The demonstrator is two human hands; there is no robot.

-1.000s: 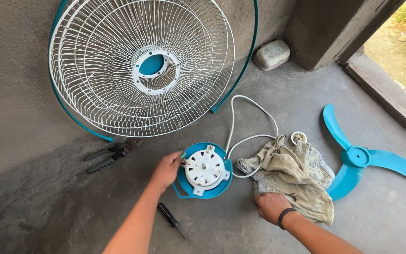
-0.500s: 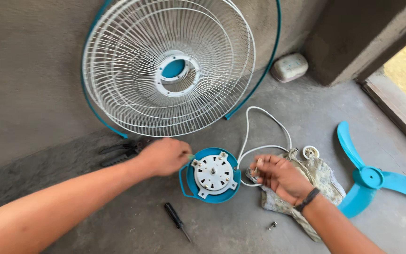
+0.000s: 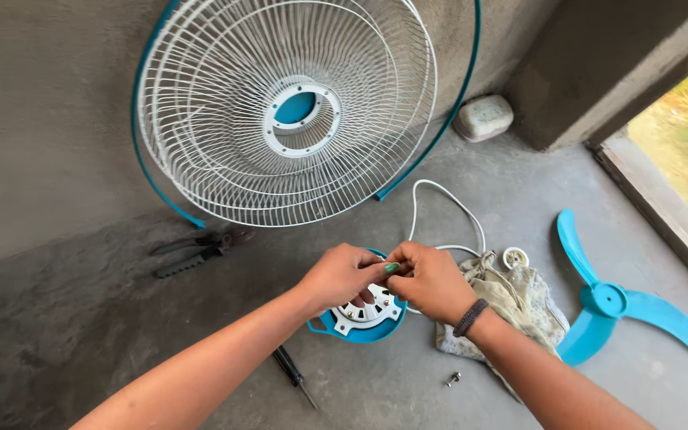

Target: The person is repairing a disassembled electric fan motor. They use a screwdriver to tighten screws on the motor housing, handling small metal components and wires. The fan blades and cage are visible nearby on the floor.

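- Motor housing (image 3: 360, 318), one: round white ribbed unit in a blue cup, on the concrete floor (image 3: 81, 318) below the leaning grille; partly covered by both hands.
- Left hand (image 3: 342, 275), one: fingers curled in a clenched grip over the top of the housing, meeting the right hand; what it pinches is too small to tell.
- Right hand (image 3: 431, 280), one, dark band at the wrist: grip pinched shut on a small part at the housing top, beside a green-tipped finger; the part itself is hidden.
- State of work, as judged: fan stands dismantled — grille, blade and motor lie apart; nothing is rejoined.
- Wire grille (image 3: 288, 111), one, white with teal rim, propped against the wall.
- Fan blade (image 3: 611, 306), one, blue, three vanes, well apart to the right.
- White cord (image 3: 447, 207), one, looped behind the housing.
- Rag (image 3: 511, 306), one; pliers (image 3: 197, 251), one pair; screwdriver (image 3: 292, 374), one; loose screw (image 3: 454, 378), one.
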